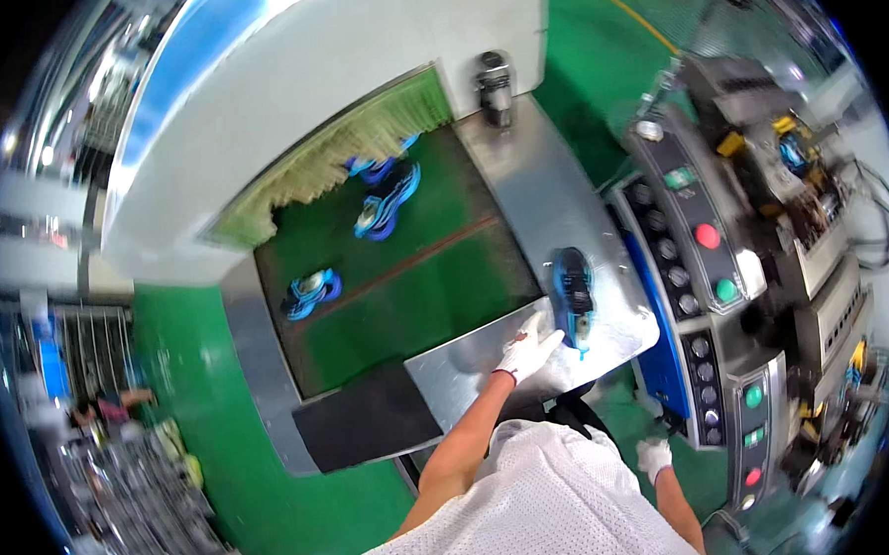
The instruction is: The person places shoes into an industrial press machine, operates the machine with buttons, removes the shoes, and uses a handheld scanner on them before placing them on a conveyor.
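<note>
My left hand (pixel 530 353), in a white glove, reaches over the metal ledge at the near right of the conveyor. Its fingers are spread and hold nothing. Just right of the fingertips lies a blue-and-black shoe (pixel 576 287), which they come close to; I cannot tell whether they touch it. My right hand (pixel 655 456), also gloved in white, hangs low beside my body, away from the shoe, its fingers loosely bent with nothing visible in them. On the green conveyor belt (pixel 427 328) rest more blue shoes (pixel 390 202), with a separate one (pixel 313 291) at the left.
A pale fringe curtain (pixel 330 158) hangs across the white machine's opening. A dark cylindrical container (pixel 495 89) stands on the far ledge. To my right is a machine with a button panel (pixel 695 217). A black mat (pixel 366 420) covers the near left ledge.
</note>
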A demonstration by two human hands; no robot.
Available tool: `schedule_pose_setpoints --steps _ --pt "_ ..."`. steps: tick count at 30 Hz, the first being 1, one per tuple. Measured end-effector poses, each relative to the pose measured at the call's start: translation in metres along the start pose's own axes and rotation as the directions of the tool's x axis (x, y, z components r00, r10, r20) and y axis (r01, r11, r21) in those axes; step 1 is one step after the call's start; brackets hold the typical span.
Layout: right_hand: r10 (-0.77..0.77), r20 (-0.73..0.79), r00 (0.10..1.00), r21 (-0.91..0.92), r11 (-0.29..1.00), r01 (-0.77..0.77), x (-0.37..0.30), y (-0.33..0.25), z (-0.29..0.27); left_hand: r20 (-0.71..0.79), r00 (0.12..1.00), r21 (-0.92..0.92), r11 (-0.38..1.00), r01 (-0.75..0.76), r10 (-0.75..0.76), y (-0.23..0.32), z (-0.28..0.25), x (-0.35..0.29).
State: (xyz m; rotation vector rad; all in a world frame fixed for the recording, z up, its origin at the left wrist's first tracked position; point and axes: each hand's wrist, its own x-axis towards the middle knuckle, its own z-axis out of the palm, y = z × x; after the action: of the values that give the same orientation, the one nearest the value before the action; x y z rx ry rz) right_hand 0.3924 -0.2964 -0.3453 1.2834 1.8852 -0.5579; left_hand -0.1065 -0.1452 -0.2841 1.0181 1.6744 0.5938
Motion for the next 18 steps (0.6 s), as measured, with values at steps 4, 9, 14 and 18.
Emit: schedule_pose_setpoints --steps 4,9,14,18 --pt "0.428 0.360 0.829 0.885 0.124 -0.448 -0.043 -0.002 -0.022 -0.472 0.861 -0.357 0.934 0.007 -0.187 -0.104 -0.085 -0.022" --pt "0.560 0.401 0.725 0.910 -0.154 -0.384 -0.067 -0.051 -0.103 -0.911 0.244 -0.273 0.930 0.246 -0.332 -0.168 -0.268 -0.061" --pt "0.336 0.388 0.858 0.584 0.631 -0.511 -0.028 -0.062 -0.188 -0.952 0.296 0.065 0.901 0.428 -0.072 -0.173 -0.402 -0.027" --pt "0.366 -0.064 0.928 0.547 0.791 -0.274 -0.009 -0.113 -0.230 -0.962 0.274 0.121 0.921 0.369 0.017 -0.205 -0.423 -0.024"
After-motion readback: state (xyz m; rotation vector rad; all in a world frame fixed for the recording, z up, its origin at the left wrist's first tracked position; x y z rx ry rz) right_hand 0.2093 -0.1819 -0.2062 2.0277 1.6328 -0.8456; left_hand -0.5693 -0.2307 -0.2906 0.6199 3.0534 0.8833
